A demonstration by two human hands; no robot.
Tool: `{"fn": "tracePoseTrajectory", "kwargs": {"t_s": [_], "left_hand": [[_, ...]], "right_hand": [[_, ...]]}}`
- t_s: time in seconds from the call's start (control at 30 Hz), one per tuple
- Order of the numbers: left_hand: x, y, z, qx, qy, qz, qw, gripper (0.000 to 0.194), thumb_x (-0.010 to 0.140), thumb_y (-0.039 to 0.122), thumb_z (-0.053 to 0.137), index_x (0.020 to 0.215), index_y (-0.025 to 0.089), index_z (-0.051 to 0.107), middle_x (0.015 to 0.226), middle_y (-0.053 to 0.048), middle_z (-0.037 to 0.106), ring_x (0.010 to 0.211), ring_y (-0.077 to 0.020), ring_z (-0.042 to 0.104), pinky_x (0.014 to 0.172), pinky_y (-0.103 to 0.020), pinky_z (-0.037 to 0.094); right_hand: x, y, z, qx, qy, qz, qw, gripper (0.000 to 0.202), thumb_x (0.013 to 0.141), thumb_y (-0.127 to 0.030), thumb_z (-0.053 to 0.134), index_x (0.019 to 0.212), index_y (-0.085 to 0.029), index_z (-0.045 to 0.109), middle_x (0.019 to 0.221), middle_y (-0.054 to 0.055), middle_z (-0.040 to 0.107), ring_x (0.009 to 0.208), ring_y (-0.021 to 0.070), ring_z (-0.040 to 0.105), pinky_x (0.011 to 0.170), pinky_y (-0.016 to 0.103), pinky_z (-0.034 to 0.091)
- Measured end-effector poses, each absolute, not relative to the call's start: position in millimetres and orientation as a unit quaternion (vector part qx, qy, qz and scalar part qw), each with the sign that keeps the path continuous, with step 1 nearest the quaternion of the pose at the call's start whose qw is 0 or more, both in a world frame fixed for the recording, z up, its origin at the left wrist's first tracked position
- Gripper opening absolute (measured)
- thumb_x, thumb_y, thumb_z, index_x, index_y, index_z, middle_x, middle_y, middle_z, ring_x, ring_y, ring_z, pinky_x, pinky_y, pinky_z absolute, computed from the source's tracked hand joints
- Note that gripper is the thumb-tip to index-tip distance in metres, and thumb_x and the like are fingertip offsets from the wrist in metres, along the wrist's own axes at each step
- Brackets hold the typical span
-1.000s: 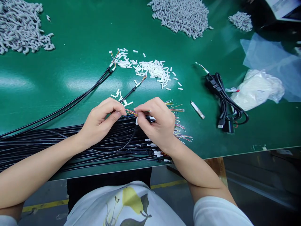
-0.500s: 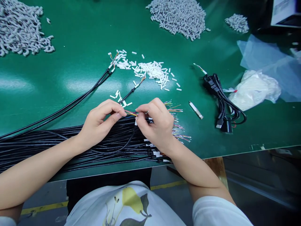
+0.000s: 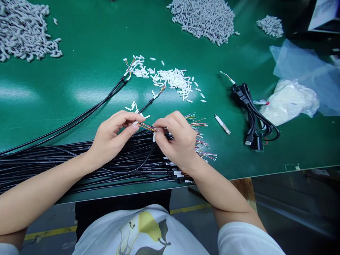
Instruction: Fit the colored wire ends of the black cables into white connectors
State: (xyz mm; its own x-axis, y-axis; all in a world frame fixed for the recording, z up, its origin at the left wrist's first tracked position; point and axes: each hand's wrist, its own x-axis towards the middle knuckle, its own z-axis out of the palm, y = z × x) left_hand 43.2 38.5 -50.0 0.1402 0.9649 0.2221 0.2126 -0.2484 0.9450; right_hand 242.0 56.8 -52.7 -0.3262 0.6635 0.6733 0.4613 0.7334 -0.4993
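Note:
My left hand [image 3: 113,132] pinches a small white connector [image 3: 135,123] between thumb and fingertips. Thin coloured wires [image 3: 145,125] run from it to my right hand [image 3: 176,136], whose thumb and forefinger are closed on them. Just below those fingertips a white sleeve [image 3: 154,136] joins the wires to a black cable [image 3: 150,154], which bends down over the bundle. Under both hands lies a thick bundle of black cables [image 3: 117,161], its stripped coloured wire ends [image 3: 207,154] fanning out to the right. The right fingertips partly hide the wires they grip.
White connector housings [image 3: 174,78] lie scattered beyond my hands, by finished cable ends [image 3: 127,76]. Grey curved parts are heaped at the back [image 3: 204,19] and far left [image 3: 22,32]. To the right are a small cutter [image 3: 222,124], a coiled USB cable [image 3: 248,109] and a white plastic bag [image 3: 289,101].
The white connector now shows at my left fingertips, where it was hidden before. My left fingers have shifted slightly, while the right hand keeps its pinch.

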Motion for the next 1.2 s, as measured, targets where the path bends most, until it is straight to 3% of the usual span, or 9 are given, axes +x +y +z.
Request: {"fn": "tracePoseTrajectory", "kwargs": {"t_s": [0.33,0.5,0.77,0.87,1.07,1.2], "left_hand": [[44.3,38.6,-49.6,0.618,0.453,0.469,0.440,0.015,0.092,0.027,0.070,0.106,0.023,0.075,0.101,-0.004,0.075,0.090,-0.0168,0.068,0.086,-0.031,0.054],[46.2,38.7,-47.6,0.603,0.434,0.453,0.493,0.029,0.085,0.020,0.075,0.113,0.022,0.070,0.108,-0.004,0.073,0.095,-0.0170,0.070,0.091,-0.032,0.056],[48.1,41.2,-49.7,0.558,0.424,0.446,0.556,0.027,0.086,0.019,0.071,0.109,0.021,0.057,0.093,-0.001,0.070,0.087,-0.0130,0.069,0.079,-0.026,0.055],[47.6,43.0,-51.1,0.550,0.429,0.423,0.579,0.029,0.084,0.019,0.072,0.108,0.021,0.057,0.091,0.000,0.069,0.083,-0.0125,0.068,0.078,-0.027,0.055],[44.6,49.1,-53.0,0.502,0.469,0.423,0.590,0.024,0.081,0.015,0.072,0.100,0.018,0.058,0.084,0.002,0.066,0.071,-0.0091,0.061,0.068,-0.024,0.050],[41.8,51.6,-53.8,0.462,0.459,0.404,0.642,0.030,0.083,0.018,0.073,0.108,0.018,0.056,0.079,0.003,0.068,0.066,-0.0091,0.061,0.067,-0.024,0.049]], "right_hand": [[241.2,56.1,-51.7,-0.335,-0.811,0.170,0.449,0.022,0.091,-0.004,0.052,0.092,-0.024,0.062,0.081,-0.001,0.066,0.076,0.0142,0.060,0.067,0.031,0.048],[240.8,55.4,-53.8,-0.342,-0.813,0.159,0.444,0.020,0.093,-0.007,0.054,0.094,-0.025,0.063,0.081,0.000,0.066,0.074,0.0144,0.059,0.067,0.031,0.047],[239.7,56.8,-56.2,-0.274,-0.836,0.208,0.427,0.030,0.091,-0.004,0.054,0.111,-0.025,0.062,0.101,0.004,0.059,0.088,0.0156,0.059,0.075,0.033,0.052],[240.6,58.4,-55.4,-0.286,-0.821,0.238,0.433,0.023,0.094,-0.006,0.057,0.102,-0.026,0.064,0.097,0.002,0.058,0.091,0.0155,0.059,0.078,0.034,0.053],[244.9,63.6,-55.7,-0.317,-0.717,0.432,0.445,0.004,0.095,-0.020,0.065,0.093,-0.023,0.063,0.099,0.000,0.056,0.087,0.0127,0.061,0.074,0.030,0.054],[245.3,65.3,-59.7,-0.297,-0.781,0.360,0.414,0.011,0.090,-0.016,0.071,0.097,-0.024,0.067,0.097,0.000,0.053,0.087,0.0126,0.058,0.077,0.030,0.053]]}}
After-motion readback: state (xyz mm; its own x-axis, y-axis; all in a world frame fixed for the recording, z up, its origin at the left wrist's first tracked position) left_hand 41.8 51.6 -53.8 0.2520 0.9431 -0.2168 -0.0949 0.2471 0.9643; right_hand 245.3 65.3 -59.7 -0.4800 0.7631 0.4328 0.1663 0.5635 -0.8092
